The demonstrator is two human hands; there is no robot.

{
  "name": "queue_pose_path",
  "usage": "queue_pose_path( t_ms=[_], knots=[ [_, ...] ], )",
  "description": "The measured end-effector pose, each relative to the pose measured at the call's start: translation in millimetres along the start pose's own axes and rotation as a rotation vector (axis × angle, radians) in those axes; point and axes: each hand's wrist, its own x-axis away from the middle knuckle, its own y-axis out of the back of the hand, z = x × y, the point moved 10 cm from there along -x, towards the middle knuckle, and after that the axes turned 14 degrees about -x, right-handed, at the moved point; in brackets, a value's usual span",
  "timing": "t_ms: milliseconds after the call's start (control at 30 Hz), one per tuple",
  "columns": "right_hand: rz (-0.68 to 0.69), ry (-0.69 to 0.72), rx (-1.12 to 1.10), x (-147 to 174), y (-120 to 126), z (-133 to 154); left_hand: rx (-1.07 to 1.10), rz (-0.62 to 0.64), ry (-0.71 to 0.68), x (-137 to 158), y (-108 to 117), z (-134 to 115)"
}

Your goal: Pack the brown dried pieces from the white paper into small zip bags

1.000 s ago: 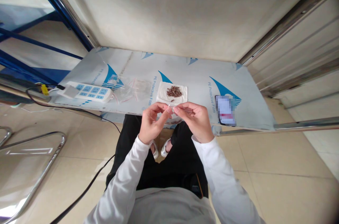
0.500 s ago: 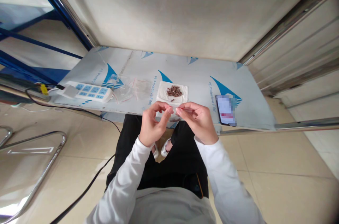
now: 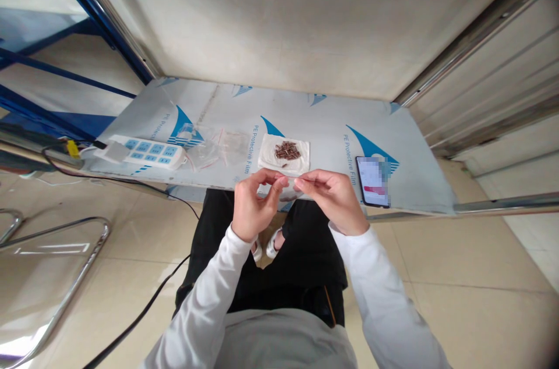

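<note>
In front of me, at the table's near edge, my left hand [image 3: 257,204] and my right hand [image 3: 338,200] meet with thumbs and fingertips pinched. A small clear zip-lock bag [image 3: 288,191] seems to be held between them, with a thin reddish line at its top edge. The fingers partly cover the bag. Just beyond my fingertips lies a folded white cloth or tissue [image 3: 267,159], bearing a heap of small brown rod-like pieces [image 3: 287,150]. One such piece sits apart from the heap, nearer to me.
Left of the cloth, several clear zip bags [image 3: 231,148] lie on the film-covered table [image 3: 327,119]. A white power strip [image 3: 159,152] with a plug and black cable [image 3: 126,180] is farther left. A phone [image 3: 372,183] rests at the right front edge.
My right hand has shifted slightly to the right, so the gap between the fingertips is a little wider. Both hands keep their pinch; the heap and cloth stay put.
</note>
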Motion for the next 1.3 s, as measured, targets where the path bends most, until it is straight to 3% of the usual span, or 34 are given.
queue_pose_path(
  t_ms=[133, 400, 600, 767, 900, 1100, 1200, 1300],
  knots=[
    [0.023, 0.010, 0.059, -1, 4, -1, 0.006, -0.012, 0.016, 0, -2, 4],
    [-0.165, 0.025, 0.037, 1, 22, -6, 0.014, -0.018, 0.048, -2, -3, 11],
    [-0.086, 0.037, 0.087, 4, 21, 0, 0.116, -0.002, 0.090, -1, -8, 17],
    [-0.056, 0.043, 0.111, 1, 32, 5, 0.233, 0.083, 0.111, -11, -28, 21],
    [-0.152, 0.054, 0.135, -21, 80, -3, 0.282, 0.061, 0.164, -23, -30, 46],
    [-0.399, -0.060, 0.308, -80, 186, -46, 0.126, -0.079, 0.261, -32, 12, 113],
    [-0.476, -0.055, 0.427, -105, 215, -57, -0.071, -0.147, 0.312, -36, 42, 141],
    [-0.542, -0.018, 0.561, -118, 226, -55, -0.373, -0.224, 0.332, -40, 70, 156]
  ],
)
